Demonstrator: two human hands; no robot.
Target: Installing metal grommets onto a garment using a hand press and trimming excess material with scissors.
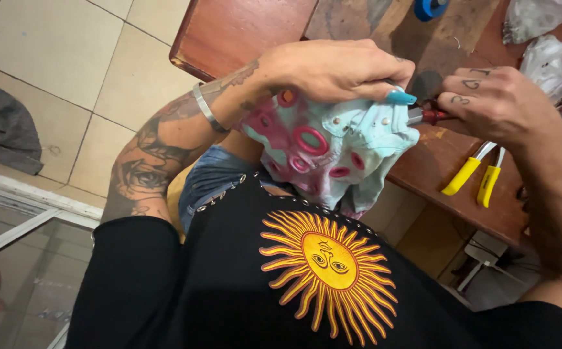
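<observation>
Holding a bunched-up piece of light blue fabric [352, 145] against the edge of the wooden table [242, 29], the left hand [336, 68] presses down on top of it. The fingers are curled shut over the cloth, and one long turquoise nail [400, 97] points toward the other hand. The fabric has pink rings and pink patches on it, and small round metal studs near the top. It hangs partly off the table edge, above the person's lap.

The right hand [497, 97] comes in from the right side. It is closed around a small tool with a red handle [437, 116]. The metal tip of the tool touches the fabric just beside the turquoise nail. Most of the tool is hidden inside the hand, so what kind of tool it is cannot be told.

A silver bracelet [206, 108] sits on the left wrist, and the left arm has dark tattoos. Small marks are inked on the right hand's fingers.

On the table, just below the right hand, lie pliers with yellow handles [472, 178]. Their handles point toward the person. At the far end of the table there is a blue roll [431, 8] and some crumpled clear plastic bags [546, 61].

The person wears a black shirt with a big orange sun [329, 274] on it and blue denim [213, 178] underneath. On the tiled floor [54, 52] to the left lies a grey cloth [3, 129].
</observation>
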